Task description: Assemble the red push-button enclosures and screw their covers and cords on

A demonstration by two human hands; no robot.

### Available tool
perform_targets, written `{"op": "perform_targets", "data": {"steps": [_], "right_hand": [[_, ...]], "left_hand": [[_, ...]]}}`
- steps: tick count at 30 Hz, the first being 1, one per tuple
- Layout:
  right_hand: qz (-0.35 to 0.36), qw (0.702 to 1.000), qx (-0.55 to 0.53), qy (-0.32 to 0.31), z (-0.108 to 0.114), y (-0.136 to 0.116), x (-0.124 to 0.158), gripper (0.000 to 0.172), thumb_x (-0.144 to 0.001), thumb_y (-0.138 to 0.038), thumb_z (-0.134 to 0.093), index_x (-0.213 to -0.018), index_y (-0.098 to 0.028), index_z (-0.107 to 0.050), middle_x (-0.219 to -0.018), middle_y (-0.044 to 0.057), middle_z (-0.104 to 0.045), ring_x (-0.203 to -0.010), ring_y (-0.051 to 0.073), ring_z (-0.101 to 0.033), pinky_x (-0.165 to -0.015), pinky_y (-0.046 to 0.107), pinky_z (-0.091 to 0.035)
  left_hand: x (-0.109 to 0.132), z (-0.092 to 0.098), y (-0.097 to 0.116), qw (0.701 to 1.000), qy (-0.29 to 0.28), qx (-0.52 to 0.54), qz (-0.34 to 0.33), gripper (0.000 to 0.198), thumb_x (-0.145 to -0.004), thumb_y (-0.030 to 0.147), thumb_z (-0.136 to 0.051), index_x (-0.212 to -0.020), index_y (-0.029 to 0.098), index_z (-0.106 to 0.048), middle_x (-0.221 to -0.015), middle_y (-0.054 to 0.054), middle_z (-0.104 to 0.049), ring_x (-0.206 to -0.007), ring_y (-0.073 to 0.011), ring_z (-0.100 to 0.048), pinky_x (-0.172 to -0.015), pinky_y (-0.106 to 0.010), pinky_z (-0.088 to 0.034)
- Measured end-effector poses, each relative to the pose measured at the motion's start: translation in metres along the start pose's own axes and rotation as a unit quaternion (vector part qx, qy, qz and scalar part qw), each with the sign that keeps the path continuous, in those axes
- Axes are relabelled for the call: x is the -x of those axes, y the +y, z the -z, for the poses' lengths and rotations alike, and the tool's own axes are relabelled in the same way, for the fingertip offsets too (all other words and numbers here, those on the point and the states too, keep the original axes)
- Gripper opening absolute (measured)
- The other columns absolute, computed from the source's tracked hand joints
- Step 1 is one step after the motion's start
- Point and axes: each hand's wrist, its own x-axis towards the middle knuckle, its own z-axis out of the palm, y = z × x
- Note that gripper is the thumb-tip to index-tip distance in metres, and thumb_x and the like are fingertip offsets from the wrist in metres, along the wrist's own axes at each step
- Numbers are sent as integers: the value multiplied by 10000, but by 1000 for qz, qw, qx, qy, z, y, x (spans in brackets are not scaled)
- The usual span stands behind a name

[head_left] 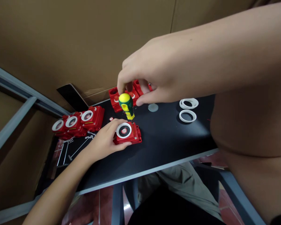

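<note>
A screwdriver with a yellow and green handle stands nearly upright, its tip at the top right corner of a red box with a white ring and a dark round window. My right hand is loosely curled around the top of the handle; its forefinger touches the yellow end, and a small gap shows beside the thumb. My left hand grips the red box from its left side, thumb along the front edge and fingers over the back, pressing it on the black tabletop.
Several red boxes with white rings stand at the left. More red housings lie behind the screwdriver, partly hidden. White rings and a clear disc lie to the right. A dark phone-like slab leans against the cardboard wall. Metal rods lie at left.
</note>
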Motion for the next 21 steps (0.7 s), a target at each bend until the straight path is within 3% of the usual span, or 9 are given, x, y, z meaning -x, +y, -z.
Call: {"op": "perform_targets", "data": {"steps": [4, 8, 13, 17, 21], "right_hand": [[60, 994, 78, 41, 1, -5, -2, 157, -1095, -301, -684, -1226, -268, -763, -1142, -47, -724, -890, 114, -546, -852, 281, -456], [28, 997, 63, 20, 4, -15, -3, 282, -1110, -287, -663, -1382, -278, -738, -1279, -27, -734, -1057, 146, -610, -957, 268, -489], [38, 998, 47, 8, 5, -19, -4, 257, -1103, -227, -630, -1319, -227, -768, -1229, -39, -724, -1033, 119, -611, -923, 255, -492], [39, 999, 25, 11, 3, -16, -4, 251, -1072, -153, -612, -1255, -216, -772, -1226, -32, -724, -1068, 150, -600, -978, 295, -489], [35, 999, 12, -17, 3, -11, -3, 282, -1109, -198, -538, -1319, -240, -722, -1289, 19, -701, -1242, 233, -603, -1071, 333, -501]], "left_hand": [[-1, 0, 0, 1000, 0, 0, 11, 690, -975, 563, -880, -1511, 239, -589, -1454, -144, -750, -1317, -361, -767, -1201, -512, -620], [-2, -2, 0, 1000, 7, 3, 9, 698, -968, 579, -884, -1501, 233, -598, -1449, -146, -756, -1336, -369, -763, -1204, -518, -620], [-2, -1, 2, 1000, 3, 2, 10, 687, -973, 561, -881, -1498, 224, -593, -1460, -151, -750, -1341, -369, -757, -1226, -527, -603], [-3, 1, 5, 1000, -6, 6, 18, 675, -972, 542, -881, -1495, 229, -592, -1454, -144, -748, -1309, -355, -766, -1209, -516, -612], [-3, 0, 4, 1000, 0, 0, 14, 678, -968, 550, -886, -1493, 233, -597, -1442, -139, -753, -1315, -357, -764, -1206, -514, -613]]}}
